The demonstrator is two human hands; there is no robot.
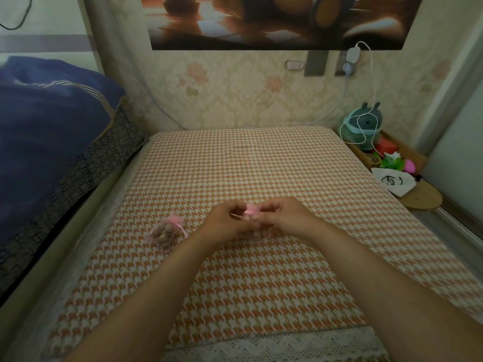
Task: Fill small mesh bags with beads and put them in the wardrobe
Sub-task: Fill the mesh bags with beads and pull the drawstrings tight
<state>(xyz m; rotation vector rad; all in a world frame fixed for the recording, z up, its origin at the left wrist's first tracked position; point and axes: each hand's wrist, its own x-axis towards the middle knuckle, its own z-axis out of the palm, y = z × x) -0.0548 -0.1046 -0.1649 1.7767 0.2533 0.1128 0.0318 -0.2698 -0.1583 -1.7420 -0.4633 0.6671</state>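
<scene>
Both hands meet over the middle of the orange-and-cream houndstooth table cover (261,163): we have the left hand (224,220) and the right hand (285,218) pinched from either side onto the gathered neck of a small pink mesh drawstring bag (251,210). Fingertips are closed on pink ribbon or mesh; we cannot tell which strand each hand has. The bag's body hangs below the grip, mostly hidden behind our fingers, touching or just above the cover; contents not visible.

Left of the grip, near but apart from the left hand, a second small pink mesh bag filled with brownish round beads (166,235) lies on the cover, neck cinched and ribbon tails loose.

Handling, our judgement: each bag is light, soft and shapeless, and the beads shift inside, so the body gives no firm purchase. Mesh looks thin and could snag or tear if pulled hard; ribbon is smooth and may slip through a loose pinch. Best hold is at the cinched neck, just under the ruffle, or cupped from beneath.

Orientation: the held bag's ruffle points up and away from us, long axis roughly upright from neck to base, though the base is hidden. The lying bag's long axis runs diagonally, ruffle toward the far right, base toward the near left.

No wardrobe identifiable in this view.
</scene>
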